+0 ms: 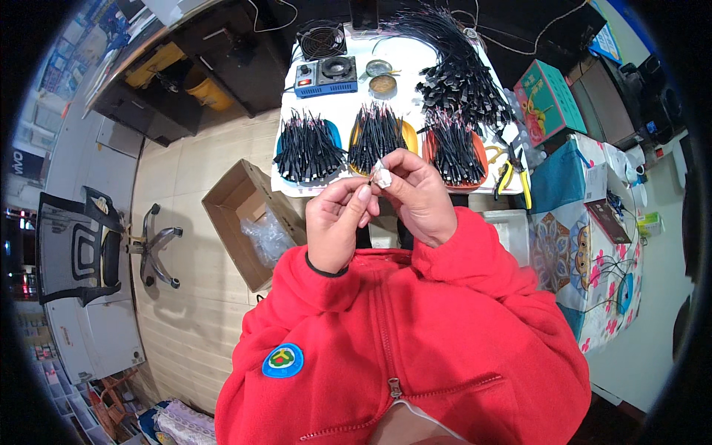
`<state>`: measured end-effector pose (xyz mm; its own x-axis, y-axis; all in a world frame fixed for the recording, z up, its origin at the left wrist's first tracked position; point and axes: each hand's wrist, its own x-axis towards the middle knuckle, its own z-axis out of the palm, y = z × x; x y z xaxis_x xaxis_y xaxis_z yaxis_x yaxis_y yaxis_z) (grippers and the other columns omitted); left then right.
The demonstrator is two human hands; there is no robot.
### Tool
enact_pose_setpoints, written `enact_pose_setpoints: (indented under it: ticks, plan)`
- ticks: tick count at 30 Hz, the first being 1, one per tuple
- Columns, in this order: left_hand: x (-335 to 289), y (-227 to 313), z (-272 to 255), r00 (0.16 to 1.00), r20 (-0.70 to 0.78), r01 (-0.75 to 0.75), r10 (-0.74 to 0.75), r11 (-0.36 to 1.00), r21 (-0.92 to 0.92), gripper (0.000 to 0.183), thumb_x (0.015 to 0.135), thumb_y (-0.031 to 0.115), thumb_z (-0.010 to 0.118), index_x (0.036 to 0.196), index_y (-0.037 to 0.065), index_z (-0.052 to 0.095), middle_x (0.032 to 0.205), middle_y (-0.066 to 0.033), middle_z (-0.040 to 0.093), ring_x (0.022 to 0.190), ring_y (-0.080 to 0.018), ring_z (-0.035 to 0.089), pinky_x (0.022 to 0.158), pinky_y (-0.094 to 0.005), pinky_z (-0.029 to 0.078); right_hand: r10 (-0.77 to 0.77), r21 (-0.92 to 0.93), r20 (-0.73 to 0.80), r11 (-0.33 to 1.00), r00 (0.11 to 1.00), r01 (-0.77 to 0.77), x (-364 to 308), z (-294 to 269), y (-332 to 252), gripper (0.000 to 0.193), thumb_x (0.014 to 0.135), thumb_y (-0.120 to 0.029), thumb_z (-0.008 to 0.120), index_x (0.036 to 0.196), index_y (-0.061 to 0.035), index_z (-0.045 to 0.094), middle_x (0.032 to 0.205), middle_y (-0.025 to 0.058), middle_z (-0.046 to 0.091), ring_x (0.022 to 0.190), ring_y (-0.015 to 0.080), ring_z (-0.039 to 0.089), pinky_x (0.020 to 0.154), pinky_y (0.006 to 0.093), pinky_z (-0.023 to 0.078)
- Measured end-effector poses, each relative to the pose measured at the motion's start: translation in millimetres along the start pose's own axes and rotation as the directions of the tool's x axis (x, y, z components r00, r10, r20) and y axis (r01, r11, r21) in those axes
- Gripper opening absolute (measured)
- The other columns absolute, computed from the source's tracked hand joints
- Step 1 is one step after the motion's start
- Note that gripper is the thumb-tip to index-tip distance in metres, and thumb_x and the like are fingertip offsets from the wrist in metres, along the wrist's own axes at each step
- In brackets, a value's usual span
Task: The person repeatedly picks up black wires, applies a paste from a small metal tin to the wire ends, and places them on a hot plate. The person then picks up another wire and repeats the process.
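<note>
My left hand [337, 222] and my right hand [420, 194] meet just in front of the table's near edge, both with fingers closed. Between the fingertips of the right is a small white crumpled piece [383, 178], perhaps tissue; its kind is unclear. The left thumb and fingers pinch close beside it, and whatever they hold is too small to make out. Beyond my hands, short black cables [308, 148] fill a blue tray [339, 132]. More black cables [377, 141] lie in a yellow tray [410, 137], and others [454, 148] in an orange tray [481, 159].
Farther back on the white table stand a blue soldering-pot unit [326, 87], a black fan [321, 43] and round tins [382, 85]. Long black cables [463, 81] heap at right, near yellow-handled pliers [504, 178]. A cardboard box [233, 215] and office chair [89, 245] stand left.
</note>
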<state>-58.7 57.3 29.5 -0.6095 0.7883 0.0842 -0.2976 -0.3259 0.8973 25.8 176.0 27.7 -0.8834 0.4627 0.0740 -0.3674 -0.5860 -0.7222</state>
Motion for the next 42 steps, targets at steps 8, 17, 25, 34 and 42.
enact_pose_setpoints:
  ticks: [8,17,25,34,42]
  plan:
    - [-6.5,-15.4,-12.1,0.995,0.060,-0.102,0.083,0.889,0.447,0.017,0.092,0.002,0.058,0.106,-0.008,0.061,0.086,-0.0086,0.065,0.078,-0.0105,0.062,0.072,-0.0231,0.051,0.361,0.344,-0.027,0.879,0.932,-0.330,-8.1,-15.6,15.8,0.012,0.093,-0.011,0.055,0.103,-0.0072,0.052,0.085,0.0024,0.058,0.071,0.0111,0.055,0.064,0.0250,0.045]
    - [12.3,-31.3,-36.2,0.988,-0.092,0.132,-0.121,0.982,0.136,0.015,0.094,0.005,0.055,0.104,-0.004,0.061,0.076,-0.0025,0.059,0.065,-0.0045,0.048,0.056,-0.0171,0.035,-0.306,-0.983,-0.127,0.164,0.943,-0.079,51.2,-91.0,0.1,0.016,0.084,-0.013,0.062,0.086,0.0025,0.063,0.072,0.0147,0.065,0.064,0.0261,0.065,0.060,0.0347,0.050]
    - [27.2,-40.5,-52.8,0.988,-0.111,0.114,-0.104,0.990,0.081,0.015,0.094,0.007,0.056,0.105,-0.003,0.061,0.075,-0.0019,0.059,0.061,-0.0032,0.046,0.053,-0.0167,0.033,-0.153,-0.919,-0.250,-0.274,0.956,-0.284,89.1,-108.2,7.3,0.023,0.080,-0.022,0.067,0.076,0.0004,0.068,0.073,0.0216,0.066,0.071,0.0365,0.066,0.068,0.0440,0.053]
    - [27.3,-46.3,-57.7,0.988,-0.101,0.123,-0.119,0.992,0.032,0.015,0.094,0.006,0.055,0.103,-0.005,0.060,0.074,-0.0043,0.059,0.058,-0.0038,0.044,0.052,-0.0169,0.033,-0.156,-0.938,-0.261,-0.193,0.953,-0.289,86.0,-104.0,5.8,0.026,0.079,-0.026,0.067,0.074,-0.0008,0.068,0.074,0.0213,0.066,0.073,0.0371,0.066,0.069,0.0453,0.053]
    - [18.6,-43.1,-53.7,0.980,-0.138,0.143,-0.144,0.990,-0.021,0.014,0.094,0.006,0.055,0.101,-0.005,0.061,0.074,-0.0052,0.059,0.056,-0.0045,0.043,0.052,-0.0174,0.034,-0.097,-0.946,-0.266,-0.164,0.959,-0.279,81.8,-104.8,3.4,0.026,0.078,-0.024,0.065,0.073,0.0008,0.067,0.070,0.0218,0.065,0.063,0.0385,0.063,0.066,0.0437,0.052]
